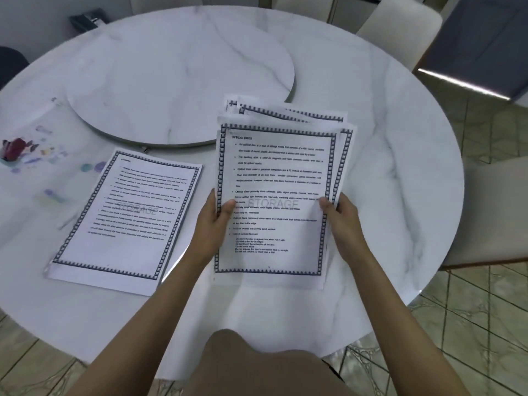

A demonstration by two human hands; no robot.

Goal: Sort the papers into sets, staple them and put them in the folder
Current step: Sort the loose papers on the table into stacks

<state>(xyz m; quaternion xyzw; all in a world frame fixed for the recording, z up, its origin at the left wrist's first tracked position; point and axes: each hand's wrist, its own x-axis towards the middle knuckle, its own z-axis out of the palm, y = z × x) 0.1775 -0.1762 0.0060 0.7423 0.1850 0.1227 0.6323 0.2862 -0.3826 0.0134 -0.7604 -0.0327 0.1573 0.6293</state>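
A fanned stack of printed papers [274, 172] with dark patterned borders is held above the round marble table [385, 172]. The top sheet is headed "OPTICAL DISCS" with a faint "STORAGE" watermark. My left hand [213, 224] grips the stack's left edge, thumb on top. At the right edge my right hand [341, 215] does the same, thumb on the top sheet. A second set of papers [125, 221] lies flat on the table to the left, apart from both hands. A clear plastic edge shows under that set, perhaps a folder. I see no stapler.
A marble turntable [177, 78] fills the table's middle. A pale plastic sheet with colourful prints [31, 155] lies at the left. A dark object [85, 20] sits at the far left rim. Chairs [400, 30] stand at the back and right.
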